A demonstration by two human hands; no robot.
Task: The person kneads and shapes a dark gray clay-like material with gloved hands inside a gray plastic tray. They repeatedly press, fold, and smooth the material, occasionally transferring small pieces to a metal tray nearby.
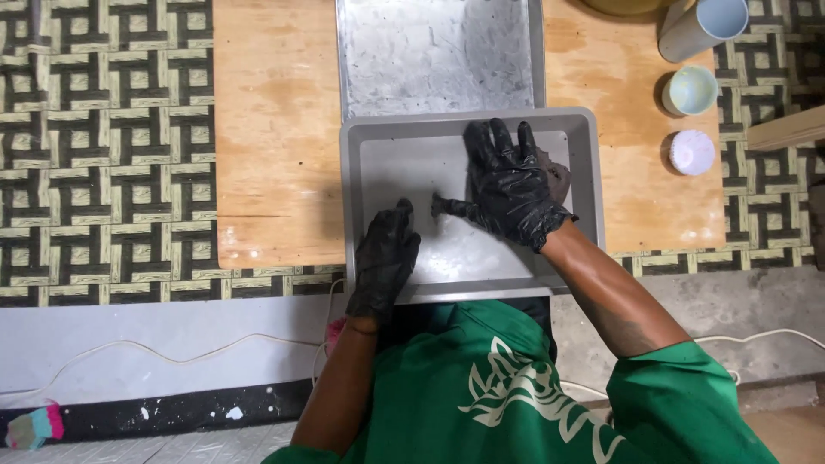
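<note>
On the wooden tabletop (275, 129), the left hand (383, 262), gloved in black and holding nothing, presses its fingertips on the floor of the grey tub (468, 125). The right hand (509, 182), fingers spread, lies flat over a dark lump (559, 176) by the tub's right wall. This looks like pressing or kneading; next calls for steady downward pressure.
</note>
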